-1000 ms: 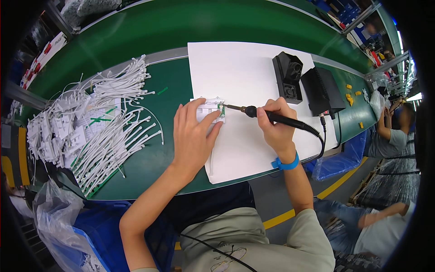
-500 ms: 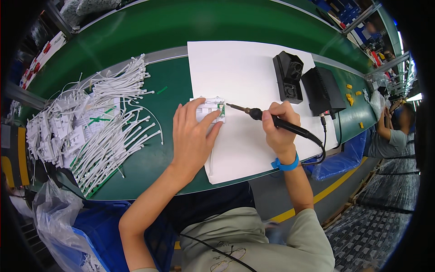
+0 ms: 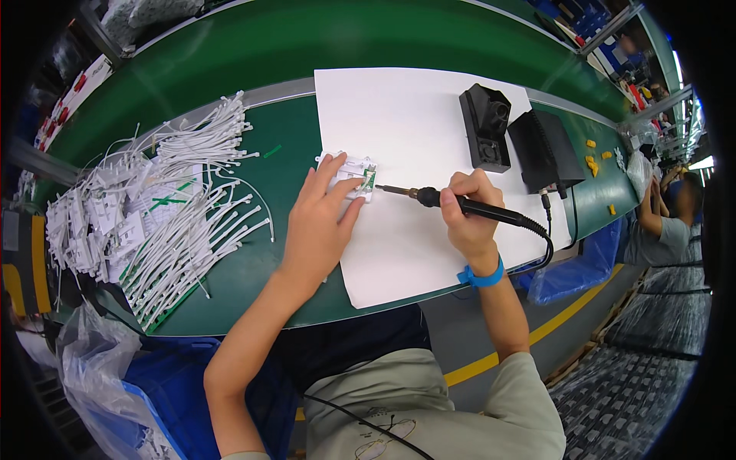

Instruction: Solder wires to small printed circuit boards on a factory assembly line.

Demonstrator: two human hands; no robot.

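Observation:
My left hand (image 3: 318, 222) lies flat on a small white part with a green circuit board (image 3: 359, 173), pinning it on a white paper sheet (image 3: 399, 123). My right hand (image 3: 468, 218), with a blue wrist strap (image 3: 481, 276), grips a black soldering iron (image 3: 460, 204). The iron's metal tip points left and sits just right of the small part, a short gap away from it.
A pile of white cables and small white parts (image 3: 146, 222) covers the green belt (image 3: 253, 46) at left. A black iron stand (image 3: 487, 126) and black station box (image 3: 543, 149) sit at the paper's right. Another person (image 3: 663, 218) works at far right. Blue bin (image 3: 176, 383) below.
The soldering iron tip has drawn back to the right, away from the small part. My left hand stays on the part.

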